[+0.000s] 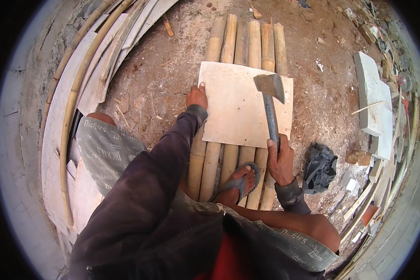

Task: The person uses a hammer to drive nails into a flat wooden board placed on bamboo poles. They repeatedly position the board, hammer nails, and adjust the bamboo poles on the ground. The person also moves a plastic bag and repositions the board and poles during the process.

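My right hand [281, 161] is wrapped round the grey handle of a hatchet [270, 114]. The hatchet's wide metal head is over the right part of a thin, pale plywood sheet [233, 109]; whether it touches the wood I cannot tell. With the thumb on top, my left hand [197, 97] grips the sheet's left edge, its other fingers partly hidden. Small dark spots dot the sheet, which lies across several bamboo poles [231, 39] laid side by side on the ground. My sandalled foot [240, 184] rests on the poles at the near end.
A crumpled black plastic bag [320, 167] lies right of my right hand. Farther right are white foam blocks [375, 102] and scraps of wood along a wall. Long boards and a curved bamboo pole [74, 93] lie to the left. Bare brown soil [172, 60] surrounds the poles.
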`<state>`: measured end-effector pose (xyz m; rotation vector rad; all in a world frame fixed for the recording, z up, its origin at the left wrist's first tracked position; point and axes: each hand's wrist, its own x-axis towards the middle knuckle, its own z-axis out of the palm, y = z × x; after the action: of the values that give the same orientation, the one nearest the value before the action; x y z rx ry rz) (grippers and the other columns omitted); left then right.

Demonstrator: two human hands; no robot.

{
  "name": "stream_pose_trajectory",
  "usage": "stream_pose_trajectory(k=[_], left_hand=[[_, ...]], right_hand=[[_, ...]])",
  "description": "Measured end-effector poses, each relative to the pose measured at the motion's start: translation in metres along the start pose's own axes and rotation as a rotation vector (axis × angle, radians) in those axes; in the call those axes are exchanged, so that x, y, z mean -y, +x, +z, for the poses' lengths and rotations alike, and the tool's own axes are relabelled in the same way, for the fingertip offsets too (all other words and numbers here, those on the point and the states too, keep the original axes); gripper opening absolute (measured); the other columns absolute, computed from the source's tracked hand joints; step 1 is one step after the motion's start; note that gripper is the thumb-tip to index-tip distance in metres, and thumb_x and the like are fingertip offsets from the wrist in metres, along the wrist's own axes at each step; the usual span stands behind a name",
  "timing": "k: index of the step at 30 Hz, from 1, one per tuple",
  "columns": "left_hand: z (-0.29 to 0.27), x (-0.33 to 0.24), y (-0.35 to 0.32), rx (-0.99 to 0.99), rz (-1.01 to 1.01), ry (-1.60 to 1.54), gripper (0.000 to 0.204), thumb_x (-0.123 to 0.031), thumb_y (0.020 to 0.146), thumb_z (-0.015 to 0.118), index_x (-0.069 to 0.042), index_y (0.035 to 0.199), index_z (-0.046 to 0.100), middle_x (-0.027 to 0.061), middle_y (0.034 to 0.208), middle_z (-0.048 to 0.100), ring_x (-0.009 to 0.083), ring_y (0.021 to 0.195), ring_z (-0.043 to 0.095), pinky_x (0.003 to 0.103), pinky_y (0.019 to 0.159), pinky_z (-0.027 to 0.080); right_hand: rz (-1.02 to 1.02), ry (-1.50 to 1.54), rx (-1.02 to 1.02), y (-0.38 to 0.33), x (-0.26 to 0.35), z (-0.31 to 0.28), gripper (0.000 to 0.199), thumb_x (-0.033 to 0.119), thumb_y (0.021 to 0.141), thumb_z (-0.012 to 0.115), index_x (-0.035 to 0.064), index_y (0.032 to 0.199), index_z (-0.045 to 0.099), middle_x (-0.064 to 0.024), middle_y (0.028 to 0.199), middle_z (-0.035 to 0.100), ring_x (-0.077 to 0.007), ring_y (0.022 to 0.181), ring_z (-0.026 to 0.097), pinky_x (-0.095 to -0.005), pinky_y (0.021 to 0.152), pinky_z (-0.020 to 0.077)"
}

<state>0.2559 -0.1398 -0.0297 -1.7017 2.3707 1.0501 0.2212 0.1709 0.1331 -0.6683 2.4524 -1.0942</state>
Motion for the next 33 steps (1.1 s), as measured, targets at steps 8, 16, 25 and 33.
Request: stream_pose_trajectory(k=[8, 16, 25, 33], left_hand=[[0.005, 0.008, 0.001, -0.045, 0.071, -0.043, 0.056, -0.045, 0.103, 0.040, 0.006, 0.108, 0.060, 0.0335, 0.100, 0.066, 0.0507, 0.098, 0.063, 0.054, 0.086, 0.050], [0.000, 0.005, -0.003, -0.012, 0.030, -0.018, 0.056, -0.045, 0.104, 0.040, 0.007, 0.110, 0.059, 0.0336, 0.104, 0.065, 0.0503, 0.101, 0.062, 0.054, 0.089, 0.048], [0.011, 0.016, 0.005, -0.088, 0.125, -0.016, 0.059, -0.047, 0.104, 0.037, 0.007, 0.106, 0.060, 0.0337, 0.099, 0.066, 0.0513, 0.098, 0.062, 0.055, 0.086, 0.048], [0.024, 0.036, 0.027, -0.064, 0.195, -0.035, 0.064, -0.050, 0.104, 0.036, 0.008, 0.105, 0.062, 0.0338, 0.097, 0.066, 0.0511, 0.092, 0.063, 0.055, 0.082, 0.047]], right_hand=[[0.266, -0.313, 0.359, -0.003, -0.015, 0.027, 0.032, 0.026, 0.098, 0.055, -0.0047, 0.106, 0.049, -0.0267, 0.071, 0.062, -0.0456, 0.068, 0.064, -0.0485, 0.057, 0.0501], [-0.251, 0.038, -0.127, -0.024, -0.020, 0.030, 0.027, 0.026, 0.102, 0.053, 0.0005, 0.110, 0.048, -0.0203, 0.066, 0.056, -0.0384, 0.058, 0.060, -0.0430, 0.051, 0.0435], [0.149, -0.105, 0.131, -0.026, -0.038, 0.042, 0.026, 0.024, 0.100, 0.055, 0.0006, 0.100, 0.043, -0.0278, 0.066, 0.057, -0.0509, 0.065, 0.058, -0.0543, 0.054, 0.0430], [-0.118, -0.076, -0.007, -0.026, -0.076, 0.009, 0.036, 0.031, 0.098, 0.059, -0.0040, 0.093, 0.062, -0.0268, 0.078, 0.061, -0.0457, 0.074, 0.061, -0.0478, 0.067, 0.0487]])
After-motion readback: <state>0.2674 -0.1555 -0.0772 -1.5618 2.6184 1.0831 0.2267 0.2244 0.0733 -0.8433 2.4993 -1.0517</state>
